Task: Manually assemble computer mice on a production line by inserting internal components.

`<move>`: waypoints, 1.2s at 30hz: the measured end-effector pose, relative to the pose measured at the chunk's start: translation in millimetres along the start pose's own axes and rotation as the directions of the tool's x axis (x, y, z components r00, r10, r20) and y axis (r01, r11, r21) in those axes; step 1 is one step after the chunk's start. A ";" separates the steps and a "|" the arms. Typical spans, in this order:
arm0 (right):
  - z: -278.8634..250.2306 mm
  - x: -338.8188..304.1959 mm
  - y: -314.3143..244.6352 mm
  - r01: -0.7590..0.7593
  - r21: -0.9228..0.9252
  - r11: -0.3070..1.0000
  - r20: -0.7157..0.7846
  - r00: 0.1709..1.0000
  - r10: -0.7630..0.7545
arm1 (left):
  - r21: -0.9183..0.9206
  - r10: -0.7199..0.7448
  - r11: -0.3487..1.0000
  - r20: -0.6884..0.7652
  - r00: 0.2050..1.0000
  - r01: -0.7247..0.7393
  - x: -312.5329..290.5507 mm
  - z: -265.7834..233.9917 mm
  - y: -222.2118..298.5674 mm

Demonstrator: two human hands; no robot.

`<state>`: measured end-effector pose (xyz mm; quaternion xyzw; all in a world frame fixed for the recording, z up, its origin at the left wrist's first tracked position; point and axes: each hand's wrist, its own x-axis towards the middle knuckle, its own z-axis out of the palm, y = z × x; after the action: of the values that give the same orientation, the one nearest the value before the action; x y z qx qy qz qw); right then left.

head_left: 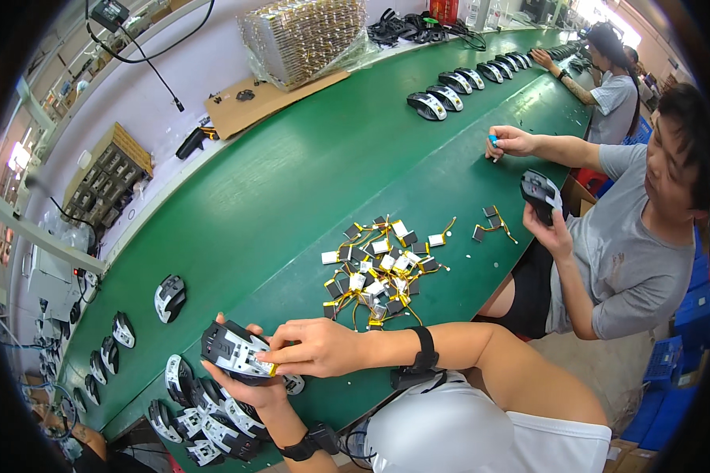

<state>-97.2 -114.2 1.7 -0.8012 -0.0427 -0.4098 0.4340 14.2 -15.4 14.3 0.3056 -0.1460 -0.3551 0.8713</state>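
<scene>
My left hand [248, 388] is wrapped round a black and white computer mouse [230, 351], holding it tilted above the green table with its underside up. Across it reaches my right hand [317, 347], fingers bent and close together, the tips pressing on a small battery [273, 368] with a yellow edge at the mouse's end. The fingers partly cover that battery. To the right of my hands lies a loose heap of small silver and black batteries with yellow-taped wires [380, 268]. Several similar mice [221, 426] are piled below and left of my left hand.
A single mouse [170, 299] lies ahead on the green table [252, 213], with a row of mice [110, 355] further left. On the right a co-worker [627, 260] holds a mouse and a small blue item. More mice [447, 98] line the far end; cardboard [268, 106] lies behind.
</scene>
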 end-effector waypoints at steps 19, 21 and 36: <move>-10.0 13.9 -0.6 -0.078 -0.014 0.997 0.107 0.991 0.079 | -0.085 -0.092 0.991 0.111 0.990 0.102 5.5 -18.2 -0.2; -7.3 13.6 -5.6 -0.061 -0.056 0.997 0.105 0.992 0.066 | -0.058 -0.087 0.994 0.141 0.986 0.096 2.3 -21.6 1.9; -11.5 19.0 -2.5 -0.318 -0.024 0.948 0.023 0.948 0.319 | 0.120 -0.134 0.986 0.145 0.980 0.117 1.7 -20.2 -11.8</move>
<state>-92.8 -126.5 19.9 -0.8072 0.0854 -0.3239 0.4860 18.7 -14.6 -8.7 0.3343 -0.2120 -0.4232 0.8150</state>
